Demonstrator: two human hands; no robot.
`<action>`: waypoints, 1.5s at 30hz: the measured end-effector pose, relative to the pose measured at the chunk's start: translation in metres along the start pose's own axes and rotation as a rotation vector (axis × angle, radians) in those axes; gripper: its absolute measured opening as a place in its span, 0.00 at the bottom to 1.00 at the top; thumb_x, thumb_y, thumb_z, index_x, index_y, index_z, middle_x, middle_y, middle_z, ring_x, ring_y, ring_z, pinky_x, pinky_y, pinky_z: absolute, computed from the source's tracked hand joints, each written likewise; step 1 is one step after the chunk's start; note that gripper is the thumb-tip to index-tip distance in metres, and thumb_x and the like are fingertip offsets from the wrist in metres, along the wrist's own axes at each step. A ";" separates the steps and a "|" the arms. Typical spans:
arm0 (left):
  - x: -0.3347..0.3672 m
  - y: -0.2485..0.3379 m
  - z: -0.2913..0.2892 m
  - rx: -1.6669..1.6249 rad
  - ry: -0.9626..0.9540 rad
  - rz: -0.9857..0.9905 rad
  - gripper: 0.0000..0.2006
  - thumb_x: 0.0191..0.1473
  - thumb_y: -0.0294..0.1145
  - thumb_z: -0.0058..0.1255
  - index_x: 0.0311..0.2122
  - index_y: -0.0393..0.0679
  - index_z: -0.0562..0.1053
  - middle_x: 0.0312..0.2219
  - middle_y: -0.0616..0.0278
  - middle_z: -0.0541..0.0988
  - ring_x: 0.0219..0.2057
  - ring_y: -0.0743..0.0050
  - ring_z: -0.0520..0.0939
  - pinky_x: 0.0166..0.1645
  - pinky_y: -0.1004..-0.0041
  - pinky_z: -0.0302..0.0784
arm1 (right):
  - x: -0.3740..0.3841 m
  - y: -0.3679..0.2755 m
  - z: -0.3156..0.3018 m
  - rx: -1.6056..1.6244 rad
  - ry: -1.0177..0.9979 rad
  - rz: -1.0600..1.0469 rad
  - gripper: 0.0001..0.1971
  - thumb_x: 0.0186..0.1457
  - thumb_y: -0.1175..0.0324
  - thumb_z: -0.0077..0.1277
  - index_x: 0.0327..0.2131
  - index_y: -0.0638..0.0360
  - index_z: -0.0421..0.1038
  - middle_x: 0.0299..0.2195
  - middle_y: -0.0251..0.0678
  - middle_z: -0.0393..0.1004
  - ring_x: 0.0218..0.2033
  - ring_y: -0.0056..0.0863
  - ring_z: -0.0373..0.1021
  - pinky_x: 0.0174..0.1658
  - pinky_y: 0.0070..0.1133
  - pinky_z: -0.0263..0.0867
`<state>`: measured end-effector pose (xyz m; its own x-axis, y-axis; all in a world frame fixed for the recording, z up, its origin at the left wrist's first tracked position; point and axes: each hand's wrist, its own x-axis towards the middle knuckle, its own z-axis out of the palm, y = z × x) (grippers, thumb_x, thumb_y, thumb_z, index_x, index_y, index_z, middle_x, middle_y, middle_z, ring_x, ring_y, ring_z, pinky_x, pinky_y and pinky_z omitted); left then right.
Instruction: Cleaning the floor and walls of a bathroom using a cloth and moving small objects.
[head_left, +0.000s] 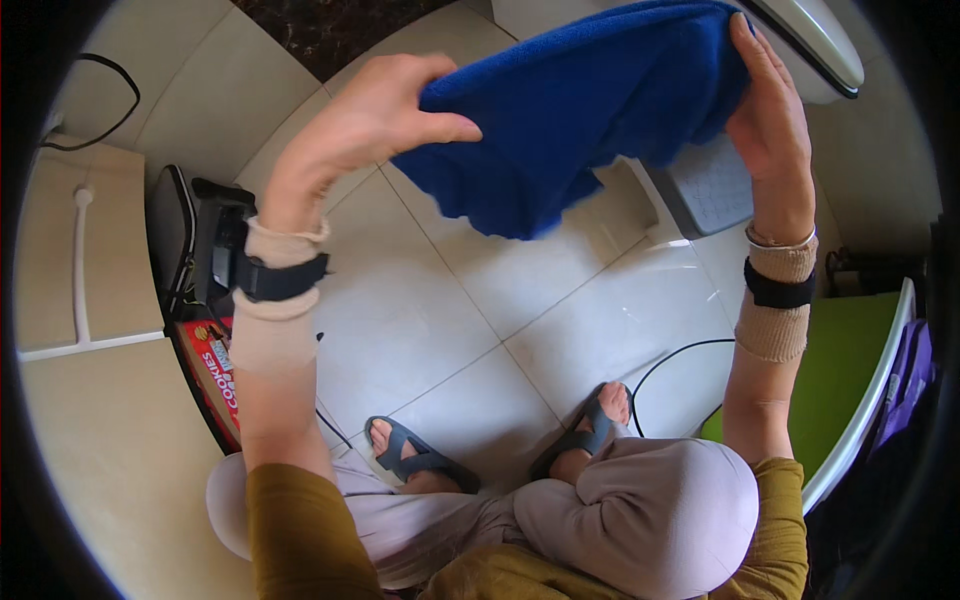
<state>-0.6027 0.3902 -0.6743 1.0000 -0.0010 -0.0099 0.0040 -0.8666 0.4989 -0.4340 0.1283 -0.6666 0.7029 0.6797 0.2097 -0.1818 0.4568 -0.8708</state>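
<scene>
A deep-blue cloth [585, 110] with a towel-like edge spans the gap between my two hands, raised in front of me above the floor. My left hand [375, 115] grips its left end, thumb in front and the other fingers partly hidden behind the fabric. At the upper right corner, my right hand [775, 115] pinches the other end with the thumb along the edge. The lower border of the cloth hangs loose and uneven. Beige sleeves with black straps wrap both wrists.
Pale floor tiles [430, 270] lie below. A beige drawer cabinet [90, 250] and a red package [210, 375] stand at left. Behind the cloth is a grey step-like piece [705, 185]. A green panel with a white rim [850, 400] is at right; a black cable [665, 365] crosses the floor.
</scene>
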 end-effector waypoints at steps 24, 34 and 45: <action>-0.001 0.009 0.162 -1.366 -0.848 -0.337 0.12 0.53 0.34 0.47 0.21 0.44 0.62 0.11 0.73 0.58 0.12 0.86 0.56 0.17 0.80 0.57 | -0.057 -0.015 -0.060 -0.079 0.330 -0.278 0.10 0.56 0.73 0.43 0.40 0.67 0.67 0.36 0.42 0.74 0.34 0.28 0.73 0.37 0.25 0.73; -0.007 -0.041 0.185 -1.427 -0.490 -0.529 0.21 0.60 0.47 0.33 0.18 0.50 0.54 0.10 0.76 0.51 0.10 0.88 0.49 0.13 0.82 0.41 | -0.164 -0.076 -0.151 -0.478 0.788 -0.247 0.14 0.57 0.67 0.43 0.43 0.66 0.66 0.38 0.41 0.73 0.35 0.30 0.72 0.38 0.23 0.71; -0.007 -0.071 0.245 -0.230 0.082 -0.079 0.13 0.55 0.38 0.40 0.26 0.39 0.67 0.21 0.57 0.72 0.23 0.60 0.75 0.25 0.67 0.68 | -0.254 0.009 -0.244 -1.520 0.684 0.400 0.19 0.47 0.68 0.51 0.43 0.65 0.65 0.34 0.45 0.70 0.35 0.33 0.68 0.39 0.25 0.64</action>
<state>-0.6126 0.3289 -0.9221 0.9938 0.1106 0.0086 0.0750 -0.7263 0.6832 -0.4464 -0.1802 -0.8366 0.9970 0.0719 0.0286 0.0764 -0.8569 -0.5099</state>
